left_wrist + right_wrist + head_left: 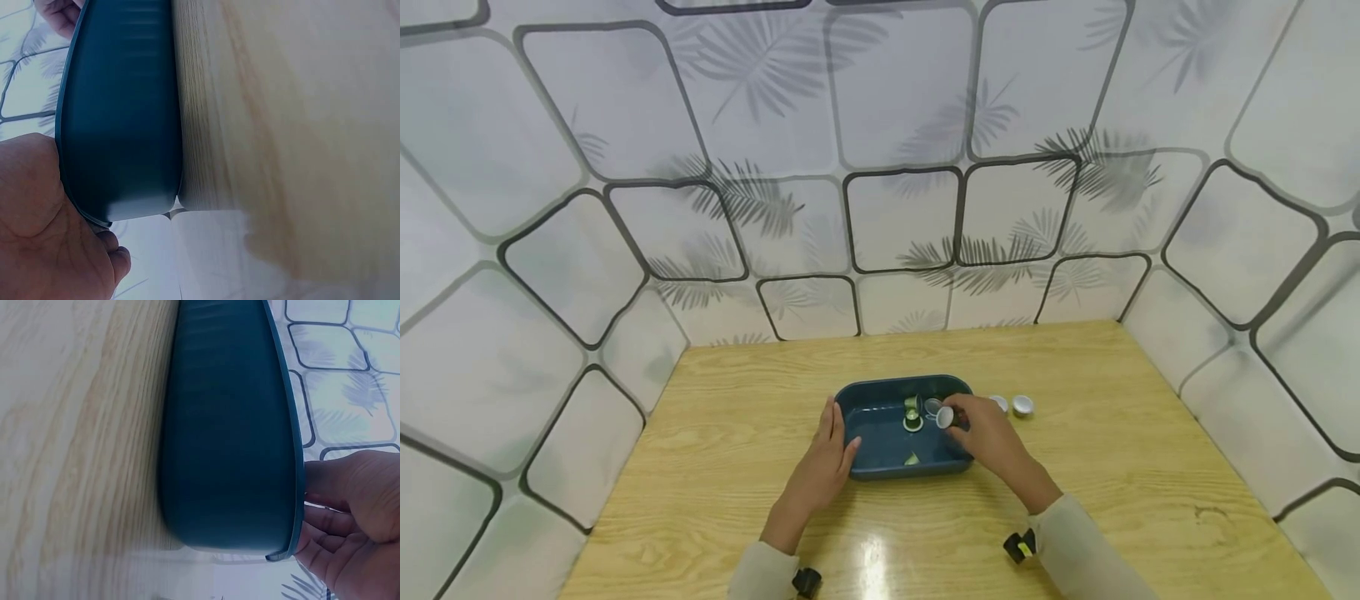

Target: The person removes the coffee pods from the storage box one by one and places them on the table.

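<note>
My left hand [820,467] rests along the left rim of a dark blue tray [868,472], fingers fairly straight and the thumb over the edge; the left wrist view shows its palm beside the tray's outer wall [125,119]. Over the tray's right side, my right hand [992,429] pinches a small coffee capsule [945,417] with its pale round end turned toward the tray's middle. Inside lie green capsules [913,423] and a clear round piece [933,407]. A small green piece [912,459] lies by the near wall. In the right wrist view, the tray's wall hides the held capsule.
Two white cup-shaped pieces [1022,406] stand on the wooden table [1120,433] just right of the tray, one partly behind my right hand. Patterned white panels [902,300] rise at the back and both sides of the table.
</note>
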Action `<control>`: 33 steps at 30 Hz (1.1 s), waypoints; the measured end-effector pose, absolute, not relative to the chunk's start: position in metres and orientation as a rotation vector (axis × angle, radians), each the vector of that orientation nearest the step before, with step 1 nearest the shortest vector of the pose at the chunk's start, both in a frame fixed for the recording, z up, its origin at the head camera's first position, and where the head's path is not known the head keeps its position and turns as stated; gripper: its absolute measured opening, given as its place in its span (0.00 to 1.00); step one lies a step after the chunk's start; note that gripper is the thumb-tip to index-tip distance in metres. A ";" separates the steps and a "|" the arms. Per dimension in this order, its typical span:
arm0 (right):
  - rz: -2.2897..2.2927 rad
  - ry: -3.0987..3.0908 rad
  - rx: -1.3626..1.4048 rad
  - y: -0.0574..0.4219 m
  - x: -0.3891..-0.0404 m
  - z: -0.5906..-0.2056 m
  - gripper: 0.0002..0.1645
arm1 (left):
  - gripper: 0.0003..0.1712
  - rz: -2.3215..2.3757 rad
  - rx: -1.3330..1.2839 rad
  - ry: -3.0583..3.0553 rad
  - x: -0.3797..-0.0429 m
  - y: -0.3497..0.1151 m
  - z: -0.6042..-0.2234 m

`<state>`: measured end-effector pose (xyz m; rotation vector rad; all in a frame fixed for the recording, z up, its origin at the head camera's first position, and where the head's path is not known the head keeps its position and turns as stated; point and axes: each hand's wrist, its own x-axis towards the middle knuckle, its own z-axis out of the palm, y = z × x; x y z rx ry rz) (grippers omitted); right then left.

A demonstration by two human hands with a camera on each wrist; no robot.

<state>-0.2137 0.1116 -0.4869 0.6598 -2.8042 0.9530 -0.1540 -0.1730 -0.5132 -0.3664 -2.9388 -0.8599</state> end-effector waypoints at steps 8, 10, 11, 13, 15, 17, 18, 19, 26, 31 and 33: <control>1.028 -2.731 0.631 0.120 -0.209 -0.493 0.21 | 0.42 -0.860 -0.355 -2.951 -0.155 -0.173 -0.516; 1.036 -2.694 0.637 0.121 -0.206 -0.493 0.19 | 0.42 -0.870 -0.351 -2.958 -0.155 -0.173 -0.516; 1.036 -2.675 0.643 0.122 -0.205 -0.492 0.19 | 0.42 -0.872 -0.349 -2.964 -0.155 -0.173 -0.516; 1.037 -2.647 0.652 0.124 -0.204 -0.490 0.18 | 0.42 -0.873 -0.349 -2.962 -0.155 -0.173 -0.516; 1.038 -2.632 0.652 0.126 -0.202 -0.488 0.18 | 0.42 -0.880 -0.354 -2.951 -0.155 -0.173 -0.516; 1.037 -2.627 0.649 0.128 -0.202 -0.488 0.19 | 0.41 -0.882 -0.359 -2.944 -0.155 -0.173 -0.516; 1.044 -2.632 0.640 0.130 -0.201 -0.487 0.20 | 0.41 -0.887 -0.359 -2.942 -0.155 -0.173 -0.517; 1.054 -2.634 0.631 0.131 -0.200 -0.487 0.20 | 0.42 -0.886 -0.354 -2.951 -0.155 -0.173 -0.516; 1.138 -2.629 0.563 0.142 -0.192 -0.485 0.25 | 0.41 -0.885 -0.358 -2.948 -0.155 -0.173 -0.516; 1.129 -2.587 0.551 0.149 -0.191 -0.483 0.24 | 0.41 -0.871 -0.348 -2.951 -0.154 -0.172 -0.515; 1.138 -2.570 0.538 0.152 -0.191 -0.484 0.23 | 0.41 -0.873 -0.349 -2.947 -0.154 -0.172 -0.515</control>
